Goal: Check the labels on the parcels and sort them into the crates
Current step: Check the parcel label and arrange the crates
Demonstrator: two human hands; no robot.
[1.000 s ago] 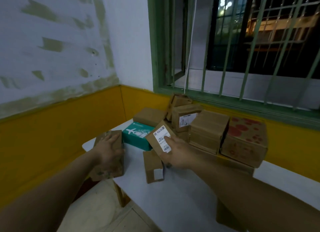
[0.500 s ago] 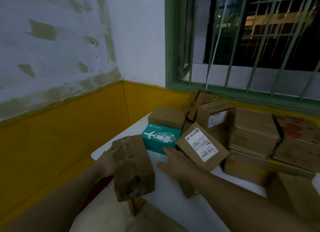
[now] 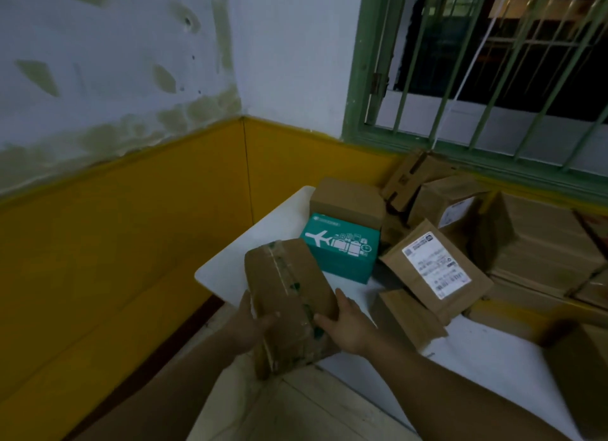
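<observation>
Both hands are on the same parcel here: the left hand [image 3: 249, 325] grips its near left edge, thumb over the top, and the right hand [image 3: 345, 325] cups the right side with the fingers fairly straight against the cardboard. The taped brown parcel [image 3: 289, 295] sits tilted over the near corner of the white table [image 3: 230, 266], sticking out past the edge. Just behind it there's a teal box with a plane printed on it [image 3: 342, 246], and to the right a flat parcel with a white label [image 3: 434, 269] leaning on the pile of brown boxes [image 3: 533, 243] under the barred window [image 3: 493, 62].
</observation>
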